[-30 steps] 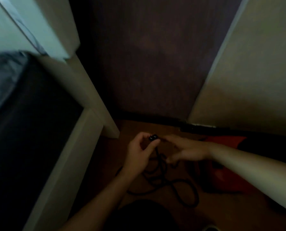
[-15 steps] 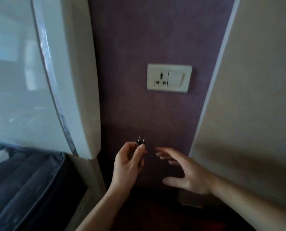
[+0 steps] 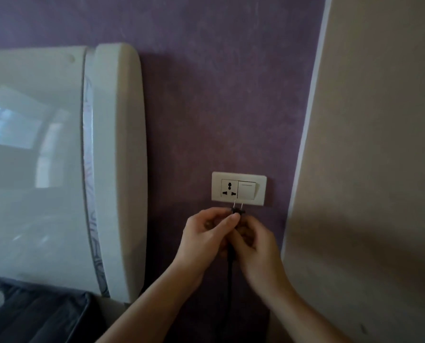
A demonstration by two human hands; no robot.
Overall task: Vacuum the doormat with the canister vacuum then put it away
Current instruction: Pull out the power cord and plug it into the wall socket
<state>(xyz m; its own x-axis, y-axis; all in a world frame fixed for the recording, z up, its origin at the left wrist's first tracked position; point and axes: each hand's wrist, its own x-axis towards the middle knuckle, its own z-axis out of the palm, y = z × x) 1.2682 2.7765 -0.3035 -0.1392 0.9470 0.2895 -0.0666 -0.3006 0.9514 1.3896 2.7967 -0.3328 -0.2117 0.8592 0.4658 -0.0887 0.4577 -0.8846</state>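
Both hands pinch the plug: left hand at its 8 o'clock, right hand at 5. Prongs up, it sits just below the socket, cord hanging toward 6.

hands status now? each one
Left hand: closed, pinching the plug.
Right hand: closed on the plug and cord.
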